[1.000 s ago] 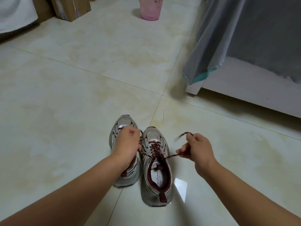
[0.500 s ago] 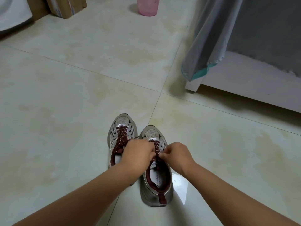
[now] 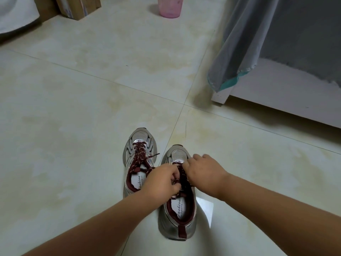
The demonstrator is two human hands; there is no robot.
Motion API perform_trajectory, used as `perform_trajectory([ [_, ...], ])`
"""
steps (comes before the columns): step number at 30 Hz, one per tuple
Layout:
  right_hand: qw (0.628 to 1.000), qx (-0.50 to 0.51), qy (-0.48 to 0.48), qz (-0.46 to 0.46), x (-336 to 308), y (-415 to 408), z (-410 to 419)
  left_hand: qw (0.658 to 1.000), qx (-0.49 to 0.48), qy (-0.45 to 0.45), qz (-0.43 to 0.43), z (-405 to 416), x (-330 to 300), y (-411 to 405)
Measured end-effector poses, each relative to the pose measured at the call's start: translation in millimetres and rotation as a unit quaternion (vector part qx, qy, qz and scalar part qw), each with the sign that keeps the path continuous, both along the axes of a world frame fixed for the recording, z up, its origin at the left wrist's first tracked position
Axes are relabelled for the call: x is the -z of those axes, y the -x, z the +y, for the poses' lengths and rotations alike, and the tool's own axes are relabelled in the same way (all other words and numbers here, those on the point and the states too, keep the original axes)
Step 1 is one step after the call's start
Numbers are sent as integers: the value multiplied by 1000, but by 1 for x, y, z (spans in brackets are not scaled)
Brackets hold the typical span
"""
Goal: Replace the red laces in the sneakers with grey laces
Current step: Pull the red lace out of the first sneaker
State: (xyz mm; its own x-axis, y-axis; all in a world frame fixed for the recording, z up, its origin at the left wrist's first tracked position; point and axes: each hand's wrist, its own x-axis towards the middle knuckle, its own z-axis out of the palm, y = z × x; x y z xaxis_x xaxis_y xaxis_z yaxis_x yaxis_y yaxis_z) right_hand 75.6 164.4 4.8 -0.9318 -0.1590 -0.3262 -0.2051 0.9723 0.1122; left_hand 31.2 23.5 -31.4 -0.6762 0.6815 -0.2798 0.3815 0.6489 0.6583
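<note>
- Pink bin (image 3: pixel 169 6): contents not visible.
- Right sneaker (image 3: pixel 178 206): red lace (image 3: pixel 181 174) partly loosened.
- Left hand (image 3: pixel 162 182) pinches the lace; right hand (image 3: pixel 203 172) grip cannot be determined.

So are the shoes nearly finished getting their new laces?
Not nearly. Nothing looks done: the left sneaker has its red lace fully threaded. In hand: the left hand pinches the right sneaker's red lace, the right hand works near its toe end. Left: both red laces out, grey ones in; none in view.
</note>
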Motion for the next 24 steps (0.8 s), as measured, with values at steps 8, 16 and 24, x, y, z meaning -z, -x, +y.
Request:
perform_trajectory([
  [8, 802, 388, 430, -147, 21, -19, -2, 1000, -18, -4, -15, -4, 6, 0],
  [16, 926, 296, 229, -51, 14, -24, -8, 1000, -24, -9, -5, -4, 1, -6],
  [24, 956, 250, 91, 126, 12, -23, 8, 999, -35, -15, -28, -6, 1, -5],
])
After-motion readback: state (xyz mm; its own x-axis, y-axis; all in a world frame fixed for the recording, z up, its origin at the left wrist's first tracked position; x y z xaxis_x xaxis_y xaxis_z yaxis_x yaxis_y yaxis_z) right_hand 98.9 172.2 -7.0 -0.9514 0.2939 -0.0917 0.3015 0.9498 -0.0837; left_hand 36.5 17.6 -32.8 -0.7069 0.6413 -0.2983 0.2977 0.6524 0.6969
